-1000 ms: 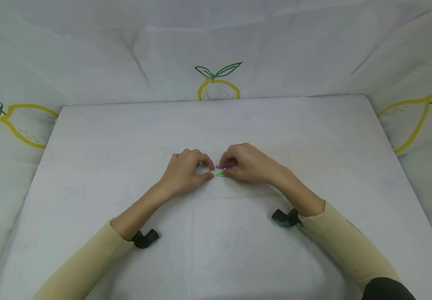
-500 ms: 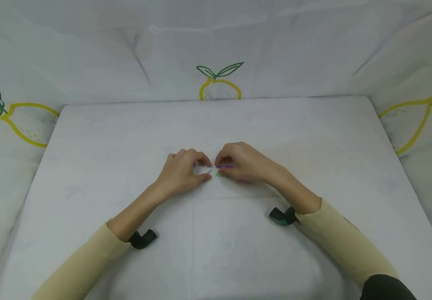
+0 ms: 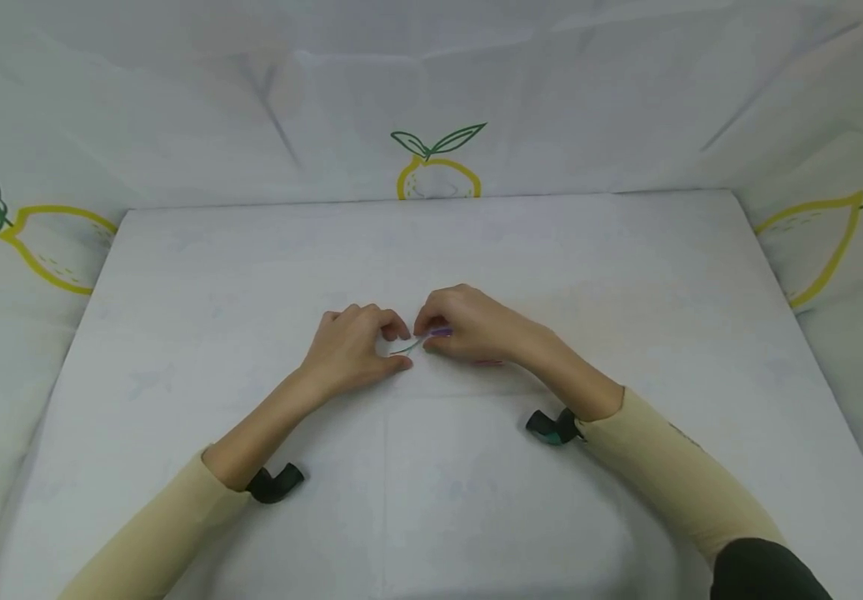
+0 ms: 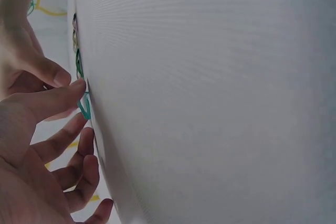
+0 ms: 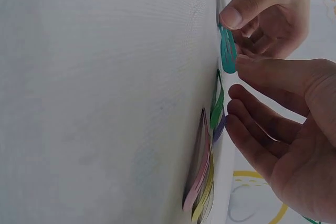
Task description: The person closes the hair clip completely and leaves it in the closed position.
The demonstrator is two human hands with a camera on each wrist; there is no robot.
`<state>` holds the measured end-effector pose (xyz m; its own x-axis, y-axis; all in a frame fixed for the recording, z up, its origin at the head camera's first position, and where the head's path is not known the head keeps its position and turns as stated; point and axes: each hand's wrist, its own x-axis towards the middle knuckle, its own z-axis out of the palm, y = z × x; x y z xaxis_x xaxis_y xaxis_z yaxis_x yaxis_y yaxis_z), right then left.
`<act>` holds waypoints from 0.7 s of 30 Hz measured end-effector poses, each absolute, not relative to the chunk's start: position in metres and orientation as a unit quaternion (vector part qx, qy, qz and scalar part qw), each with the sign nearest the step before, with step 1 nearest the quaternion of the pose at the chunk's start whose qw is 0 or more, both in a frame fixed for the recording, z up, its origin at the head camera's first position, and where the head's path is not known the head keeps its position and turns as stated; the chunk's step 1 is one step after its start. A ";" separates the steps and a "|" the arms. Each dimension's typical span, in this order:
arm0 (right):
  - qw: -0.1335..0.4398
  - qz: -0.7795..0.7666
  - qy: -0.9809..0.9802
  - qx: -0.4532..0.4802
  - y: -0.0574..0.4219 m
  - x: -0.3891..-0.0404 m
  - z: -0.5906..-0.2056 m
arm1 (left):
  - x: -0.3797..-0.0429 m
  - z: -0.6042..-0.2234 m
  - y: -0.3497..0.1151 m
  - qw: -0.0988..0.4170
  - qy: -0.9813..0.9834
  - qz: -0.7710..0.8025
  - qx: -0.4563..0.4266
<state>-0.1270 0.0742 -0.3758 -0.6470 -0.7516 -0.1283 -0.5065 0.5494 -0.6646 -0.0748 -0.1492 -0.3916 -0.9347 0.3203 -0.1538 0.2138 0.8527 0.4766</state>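
A teal snap hair clip (image 5: 228, 51) spans the gap between the two hands, its wide end at my right thumb. In the head view my right hand (image 3: 472, 327) pinches this end. My left hand (image 3: 349, 348) sits around the narrow end, thumb and index finger apart; its thumb (image 5: 232, 17) looks close to the tip, and contact is hard to tell. Under and beside the right hand lie a purple hair clip (image 3: 441, 332) and a green hair clip (image 5: 217, 102), the green one hidden from the head view.
A pink hair clip (image 5: 197, 177) and a yellow hair clip (image 5: 205, 190) lie on the white tabletop (image 3: 431, 483), close to the right wrist. White cloth walls with lemon drawings (image 3: 439, 179) enclose the table's back and sides.
Both hands have shifted a little to the left. The teal hair clip now shows between them, and the green one has gone out of sight under the right hand in the head view.
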 end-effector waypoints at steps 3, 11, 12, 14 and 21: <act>0.206 -0.290 0.858 -0.372 0.073 -0.127 -0.378 | -0.073 -0.391 -0.151 0.112 0.957 0.229 0.138; 0.212 -0.277 0.859 -0.375 0.069 -0.127 -0.379 | -0.072 -0.392 -0.154 0.106 0.957 0.230 0.138; 0.214 -0.276 0.859 -0.374 0.068 -0.127 -0.379 | -0.072 -0.392 -0.154 0.105 0.957 0.231 0.139; 0.216 -0.275 0.860 -0.373 0.067 -0.127 -0.379 | -0.071 -0.393 -0.154 0.102 0.957 0.232 0.140; 0.208 -0.274 0.859 -0.378 0.067 -0.125 -0.377 | -0.071 -0.393 -0.153 0.092 0.956 0.235 0.148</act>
<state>-0.1255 0.0674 -0.3772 -0.6272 -0.7643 -0.1500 -0.5368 0.5637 -0.6278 -0.0709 -0.1526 -0.3933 -0.9393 0.3261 -0.1068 0.2393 0.8455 0.4773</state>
